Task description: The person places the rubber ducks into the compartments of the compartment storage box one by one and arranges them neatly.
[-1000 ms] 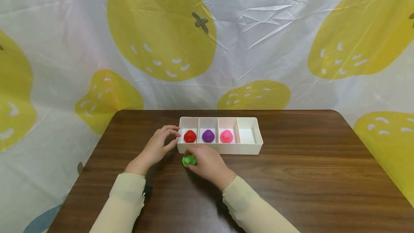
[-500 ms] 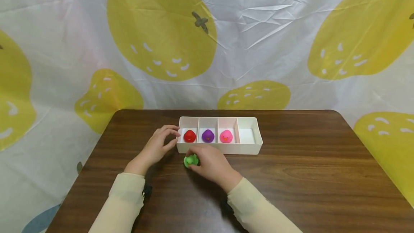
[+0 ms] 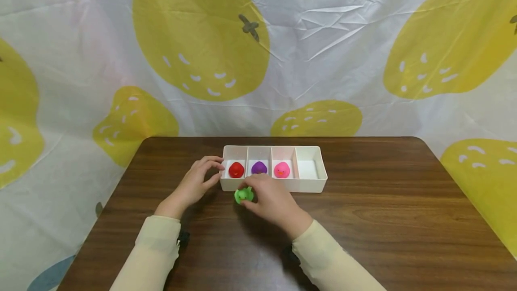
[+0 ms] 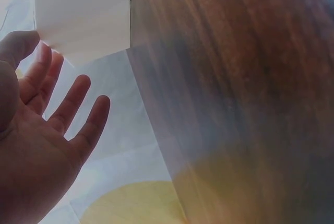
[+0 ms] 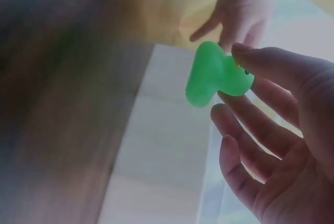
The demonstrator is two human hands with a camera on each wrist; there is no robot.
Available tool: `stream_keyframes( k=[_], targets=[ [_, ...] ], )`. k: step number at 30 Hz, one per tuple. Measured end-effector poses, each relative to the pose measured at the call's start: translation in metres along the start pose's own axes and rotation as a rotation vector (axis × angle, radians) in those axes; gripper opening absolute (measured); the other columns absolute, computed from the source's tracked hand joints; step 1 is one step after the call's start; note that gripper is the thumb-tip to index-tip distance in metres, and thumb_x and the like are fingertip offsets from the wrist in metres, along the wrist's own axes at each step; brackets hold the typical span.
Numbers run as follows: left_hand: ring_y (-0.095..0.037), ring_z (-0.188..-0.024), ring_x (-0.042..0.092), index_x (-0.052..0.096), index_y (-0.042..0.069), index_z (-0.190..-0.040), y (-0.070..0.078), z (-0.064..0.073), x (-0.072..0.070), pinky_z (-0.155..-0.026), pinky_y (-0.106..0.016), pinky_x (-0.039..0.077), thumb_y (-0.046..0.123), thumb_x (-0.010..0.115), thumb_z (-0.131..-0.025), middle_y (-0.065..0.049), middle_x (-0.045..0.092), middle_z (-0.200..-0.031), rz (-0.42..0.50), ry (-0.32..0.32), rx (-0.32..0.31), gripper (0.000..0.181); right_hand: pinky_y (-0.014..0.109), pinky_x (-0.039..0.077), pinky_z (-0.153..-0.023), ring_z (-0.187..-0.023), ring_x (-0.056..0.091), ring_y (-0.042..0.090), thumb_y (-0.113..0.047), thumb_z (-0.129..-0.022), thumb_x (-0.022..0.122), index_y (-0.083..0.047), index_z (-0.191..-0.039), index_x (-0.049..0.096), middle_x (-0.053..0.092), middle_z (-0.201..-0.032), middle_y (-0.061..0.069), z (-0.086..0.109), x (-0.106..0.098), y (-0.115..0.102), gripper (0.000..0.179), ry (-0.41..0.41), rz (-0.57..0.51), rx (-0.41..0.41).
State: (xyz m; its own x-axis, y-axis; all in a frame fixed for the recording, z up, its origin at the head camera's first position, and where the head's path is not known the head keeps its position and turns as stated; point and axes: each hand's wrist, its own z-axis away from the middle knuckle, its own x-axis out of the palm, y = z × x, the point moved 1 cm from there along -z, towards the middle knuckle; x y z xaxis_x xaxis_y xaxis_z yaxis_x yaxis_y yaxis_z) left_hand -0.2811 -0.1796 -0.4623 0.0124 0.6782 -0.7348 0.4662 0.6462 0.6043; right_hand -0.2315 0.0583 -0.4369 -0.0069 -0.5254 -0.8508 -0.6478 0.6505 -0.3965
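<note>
My right hand [image 3: 276,201] pinches a small green rubber duck [image 3: 243,196] between thumb and fingers, in front of the white box's near wall. In the right wrist view the duck [image 5: 209,78] hangs at the fingertips, other fingers loosely bent. My left hand [image 3: 195,183] rests its fingertips at the left end of the white divided box [image 3: 296,186], fingers spread and slightly bent. The box holds a red duck [image 3: 236,170] in the leftmost compartment, a purple duck [image 3: 259,167] in the one beside it, and a pink duck [image 3: 282,170] in the third. The rightmost compartment shows its bare floor.
The box stands on a dark wooden table [image 3: 383,219], nearer its far edge. Behind the table hangs a white cloth [image 3: 323,71] printed with yellow fruit. Both forearms in pale sleeves reach in from the near side.
My right hand has moved a little to the right and slightly away from me, carrying the green duck along the box's front; it now partly covers the purple duck. The left hand stays in place.
</note>
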Motion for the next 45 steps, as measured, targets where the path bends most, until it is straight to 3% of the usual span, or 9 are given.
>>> stream_keyframes(
  k=[6, 16, 30, 45],
  targets=[
    [-0.040, -0.131, 0.050, 0.068, 0.005, -0.114, -0.001, 0.000, 0.000, -0.112, -0.060, 0.040, 0.007, 0.070, -0.096, -0.014, 0.060, -0.141, -0.001, -0.004, -0.008, 0.018, 0.033, 0.057, -0.082, -0.091, 0.066, 0.020, -0.020, -0.083, 0.087, -0.013, -0.107, 0.072, 0.072, -0.096, -0.003, -0.002, -0.012, 0.001, 0.029, 0.006, -0.026, 0.000],
    [-0.039, -0.132, 0.050, 0.068, 0.005, -0.114, -0.001, -0.001, 0.001, -0.114, -0.059, 0.039, 0.008, 0.070, -0.096, -0.014, 0.060, -0.141, 0.007, -0.008, -0.017, 0.018, 0.033, 0.057, -0.081, -0.090, 0.066, 0.015, -0.027, -0.084, 0.086, -0.016, -0.108, 0.074, 0.073, -0.098, -0.005, 0.001, -0.030, -0.003, 0.029, 0.007, 0.060, -0.037],
    [-0.041, -0.132, 0.050, 0.069, 0.004, -0.113, 0.000, -0.001, 0.001, -0.113, -0.061, 0.039, 0.007, 0.070, -0.096, -0.015, 0.060, -0.141, -0.004, -0.003, -0.014, 0.017, 0.040, 0.057, -0.085, -0.094, 0.071, 0.024, -0.024, -0.085, 0.086, -0.015, -0.110, 0.073, 0.076, -0.102, 0.000, 0.008, -0.047, 0.014, 0.030, 0.034, 0.057, -0.003],
    [-0.040, -0.133, 0.050, 0.069, 0.005, -0.114, -0.001, -0.001, 0.001, -0.114, -0.060, 0.038, 0.008, 0.070, -0.097, -0.014, 0.059, -0.142, 0.011, -0.007, -0.026, 0.018, 0.037, 0.058, -0.084, -0.093, 0.071, 0.020, -0.023, -0.086, 0.085, -0.015, -0.109, 0.075, 0.076, -0.105, -0.002, 0.013, -0.061, 0.029, 0.027, 0.076, 0.057, 0.043]
  ],
)
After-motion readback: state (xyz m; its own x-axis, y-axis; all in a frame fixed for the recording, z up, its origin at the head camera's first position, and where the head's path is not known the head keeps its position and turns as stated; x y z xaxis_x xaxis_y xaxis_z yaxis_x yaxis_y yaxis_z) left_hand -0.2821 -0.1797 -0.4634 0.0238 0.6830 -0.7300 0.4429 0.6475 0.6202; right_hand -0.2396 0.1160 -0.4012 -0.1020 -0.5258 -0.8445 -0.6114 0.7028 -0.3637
